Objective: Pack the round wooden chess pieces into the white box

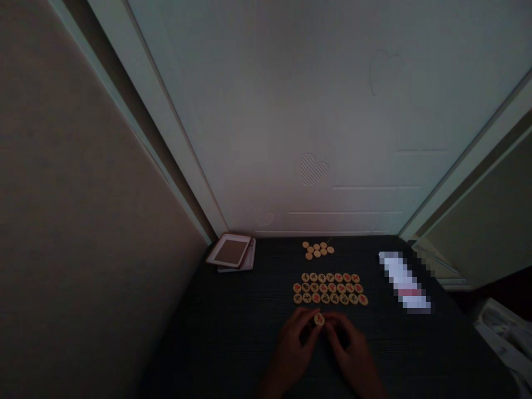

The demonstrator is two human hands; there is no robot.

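Note:
A round xiangqi piece (319, 319) with a red character facing up is between the fingertips of both hands, just in front of the laid-out rows. My left hand (296, 339) pinches it from the left with thumb and forefinger. From the other side, the closed fingertips of my right hand (349, 344) meet its right edge. Beyond the hands lie three neat rows of xiangqi pieces (332, 288), characters up, some red and some black. Farther back is a loose cluster of pieces (317, 254) with no marks visible on top.
Two stacked frame-like trays (230, 250) sit at the back left of the dark table (216, 338). A pixelated white strip (403, 282) lies on the right. A white door-like panel (266, 138) with heart shapes rises behind the table, and a wall (83, 221) borders the left.

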